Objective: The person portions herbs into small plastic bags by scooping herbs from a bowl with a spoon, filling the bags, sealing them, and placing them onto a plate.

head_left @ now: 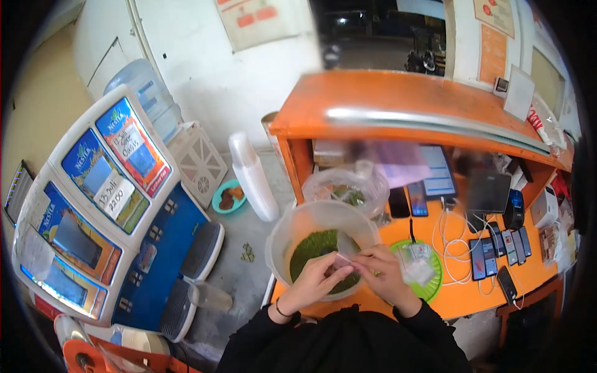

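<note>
Two bare hands (317,281), one small pinkish plastic piece (341,261), one large translucent tub (283,239), one light-green basket (433,287), one turquoise bowl (217,204), one tablet (438,172), at least eight phones (477,259), one stack of cups (254,177), one water bottle (146,93) and four Nestea panels (134,146) show.

Dispenser panels (81,163): "NESTEA"; handwritten notes (116,194): "13 Juli 22.00", "Oasis".

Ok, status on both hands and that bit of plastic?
Left hand, right hand: both on small plastic, over tub of green flakes. Lime basket beside tub.
</note>
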Action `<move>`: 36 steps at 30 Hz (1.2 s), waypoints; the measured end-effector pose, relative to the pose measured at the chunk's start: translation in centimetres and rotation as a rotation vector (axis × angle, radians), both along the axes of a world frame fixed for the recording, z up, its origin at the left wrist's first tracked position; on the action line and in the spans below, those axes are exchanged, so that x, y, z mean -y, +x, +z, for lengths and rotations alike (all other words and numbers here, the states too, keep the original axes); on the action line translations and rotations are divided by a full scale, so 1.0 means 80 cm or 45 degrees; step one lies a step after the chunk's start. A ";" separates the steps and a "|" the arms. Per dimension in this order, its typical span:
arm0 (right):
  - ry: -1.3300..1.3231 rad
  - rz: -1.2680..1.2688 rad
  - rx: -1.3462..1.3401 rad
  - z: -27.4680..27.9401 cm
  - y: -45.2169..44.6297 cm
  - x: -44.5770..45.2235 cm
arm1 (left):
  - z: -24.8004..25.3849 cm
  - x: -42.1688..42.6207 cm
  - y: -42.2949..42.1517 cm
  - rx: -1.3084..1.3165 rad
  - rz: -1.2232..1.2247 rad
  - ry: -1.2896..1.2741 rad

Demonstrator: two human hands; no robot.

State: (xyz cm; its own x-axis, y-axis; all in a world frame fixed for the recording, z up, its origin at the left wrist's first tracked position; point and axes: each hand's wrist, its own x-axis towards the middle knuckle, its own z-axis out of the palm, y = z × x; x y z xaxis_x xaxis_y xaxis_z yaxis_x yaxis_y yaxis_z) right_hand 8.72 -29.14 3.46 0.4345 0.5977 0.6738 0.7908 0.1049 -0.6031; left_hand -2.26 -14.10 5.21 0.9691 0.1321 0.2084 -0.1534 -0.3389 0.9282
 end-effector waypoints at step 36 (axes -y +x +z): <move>-0.116 -0.265 -0.047 -0.025 -0.029 -0.115 | -0.033 -0.109 0.018 0.165 -0.074 0.036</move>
State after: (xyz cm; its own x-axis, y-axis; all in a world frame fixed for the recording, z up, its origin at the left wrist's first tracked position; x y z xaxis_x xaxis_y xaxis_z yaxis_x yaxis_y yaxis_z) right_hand 6.36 -19.96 1.43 0.5781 0.5502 0.6025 0.7671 -0.1147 -0.6312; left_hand -0.79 -5.35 2.56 0.9396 0.0687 0.3354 -0.2918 -0.3518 0.8894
